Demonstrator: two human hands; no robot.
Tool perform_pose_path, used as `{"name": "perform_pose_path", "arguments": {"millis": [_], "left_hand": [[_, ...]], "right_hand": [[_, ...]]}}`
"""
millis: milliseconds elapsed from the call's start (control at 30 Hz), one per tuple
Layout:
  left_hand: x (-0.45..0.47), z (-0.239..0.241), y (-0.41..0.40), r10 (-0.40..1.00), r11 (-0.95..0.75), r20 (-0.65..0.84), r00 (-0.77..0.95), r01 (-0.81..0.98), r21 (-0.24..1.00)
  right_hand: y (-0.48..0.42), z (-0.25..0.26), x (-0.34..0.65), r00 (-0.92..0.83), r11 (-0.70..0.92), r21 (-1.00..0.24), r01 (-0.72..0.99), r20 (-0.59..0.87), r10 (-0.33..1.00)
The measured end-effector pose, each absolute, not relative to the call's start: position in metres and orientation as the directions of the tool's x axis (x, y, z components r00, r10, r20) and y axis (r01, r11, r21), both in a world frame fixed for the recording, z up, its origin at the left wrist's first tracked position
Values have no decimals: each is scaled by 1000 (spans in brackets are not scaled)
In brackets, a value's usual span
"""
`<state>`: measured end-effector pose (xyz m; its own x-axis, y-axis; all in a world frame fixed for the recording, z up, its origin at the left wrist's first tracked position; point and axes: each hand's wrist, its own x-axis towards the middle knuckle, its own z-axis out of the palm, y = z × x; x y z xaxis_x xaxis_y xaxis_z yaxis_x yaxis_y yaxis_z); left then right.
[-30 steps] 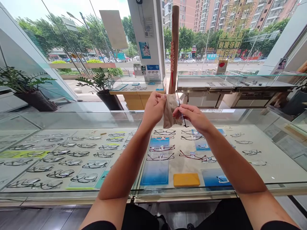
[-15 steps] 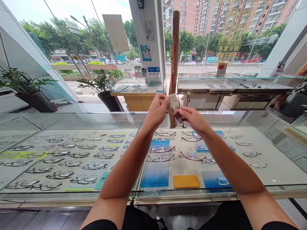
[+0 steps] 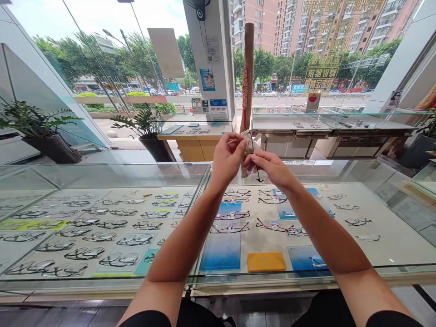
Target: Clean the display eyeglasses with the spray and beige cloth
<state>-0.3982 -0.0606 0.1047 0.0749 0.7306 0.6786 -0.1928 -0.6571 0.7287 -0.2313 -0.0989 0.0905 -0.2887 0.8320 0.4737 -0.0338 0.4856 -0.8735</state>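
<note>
Above the glass counter, both my hands are raised close together around a pair of dark-framed glasses (image 3: 258,173). My left hand (image 3: 229,154) is closed, its fingers pinching a beige cloth (image 3: 250,142) against the upper part of the glasses. Fingers of my right hand (image 3: 270,167) are wrapped round the lower part of the frame. One thin dark temple runs up past the cloth, and another dark end hangs below the right fingers. The lenses are mostly hidden by the cloth and fingers.
Below my hands, the glass display case (image 3: 170,284) holds rows of eyeglasses, blue cards and a yellow case (image 3: 266,262). A wooden post (image 3: 249,68) rises behind my hands. Farther back are more display counters (image 3: 289,121) and potted plants (image 3: 146,125).
The view has tilted slightly upward. My left fingers have shifted on the cloth, which sits bunched a little farther right against the glasses. Both hands keep their hold.
</note>
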Motion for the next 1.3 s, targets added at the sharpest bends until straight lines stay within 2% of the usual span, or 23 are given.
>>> {"name": "perform_pose_path", "arguments": {"millis": [100, 233, 400, 500, 733, 933, 1167, 1233, 1300], "left_hand": [[-396, 103, -60, 767, -583, 636, 86, -321, 746], [-397, 104, -58, 799, -420, 544, 257, -409, 810], [-398, 106, -64, 699, -298, 491, 520, -412, 861], [-399, 109, -68, 632, -269, 505, 587, -445, 854], [-401, 114, -73, 634, -419, 577, 515, -399, 816], [-393, 108, -76, 658, -478, 620, 428, -399, 783], [-387, 100, -74, 722, -615, 672, 162, -296, 731], [-388, 100, -71, 717, -626, 680, 156, -285, 726], [-392, 101, -68, 704, -606, 672, 230, -300, 737]], "right_hand": [[-99, 91, -226, -332, 490, -869, -68, 482, 811], [-99, 92, -216, -389, 514, -851, -112, 513, 765], [-100, 90, -207, -424, 469, -871, -144, 483, 766], [-100, 89, -206, -436, 446, -877, -180, 477, 763], [-104, 94, -209, -445, 364, -898, -248, 440, 780], [-106, 94, -210, -451, 326, -920, -217, 391, 802], [-105, 91, -212, -496, 346, -918, -197, 397, 772], [-104, 92, -211, -502, 372, -912, -171, 406, 764], [-104, 93, -208, -492, 389, -911, -136, 403, 772]]}}
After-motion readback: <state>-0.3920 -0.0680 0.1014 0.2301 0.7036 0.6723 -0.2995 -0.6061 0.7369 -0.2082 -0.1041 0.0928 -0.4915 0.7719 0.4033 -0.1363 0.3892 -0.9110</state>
